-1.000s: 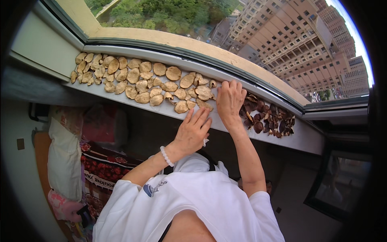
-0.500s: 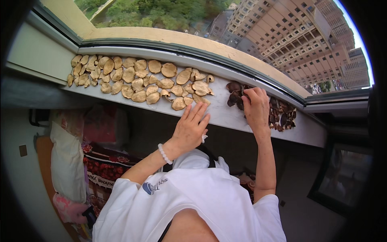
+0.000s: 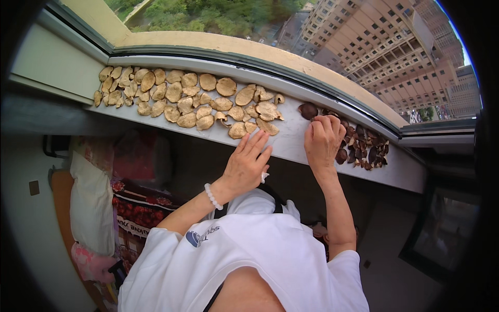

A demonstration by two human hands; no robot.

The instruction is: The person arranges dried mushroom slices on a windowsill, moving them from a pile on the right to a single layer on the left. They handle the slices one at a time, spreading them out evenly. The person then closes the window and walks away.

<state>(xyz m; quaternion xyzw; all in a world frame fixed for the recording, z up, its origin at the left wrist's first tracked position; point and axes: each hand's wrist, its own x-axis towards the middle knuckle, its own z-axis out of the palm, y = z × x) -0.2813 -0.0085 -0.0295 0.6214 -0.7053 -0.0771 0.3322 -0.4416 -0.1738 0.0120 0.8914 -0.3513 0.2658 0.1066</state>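
Pale tan dried slices (image 3: 185,105) lie in loose rows over the left and middle of the grey-white windowsill (image 3: 291,138). My left hand (image 3: 248,161) rests at the sill's front edge with its fingers stretched out, the tips just below the nearest slices. A white bead bracelet (image 3: 212,196) circles that wrist, and a small white thing shows beside the thumb. Farther right, my right hand (image 3: 323,141) bends its fingers closed over dark brown dried pieces (image 3: 360,147). What lies between those fingertips is hidden. One larger dark piece (image 3: 308,110) sits just beyond them.
A window frame (image 3: 244,54) runs along the sill's far side, with trees and tall buildings beyond the glass. Below left are a white cloth (image 3: 92,208) and patterned red fabric (image 3: 138,223). A dark-framed panel (image 3: 442,229) stands at lower right.
The view has shifted slightly, so the slices appear farther right. My right hand has drawn back toward the sill's front edge, and dark pieces near it lie differently. My left hand stays put.
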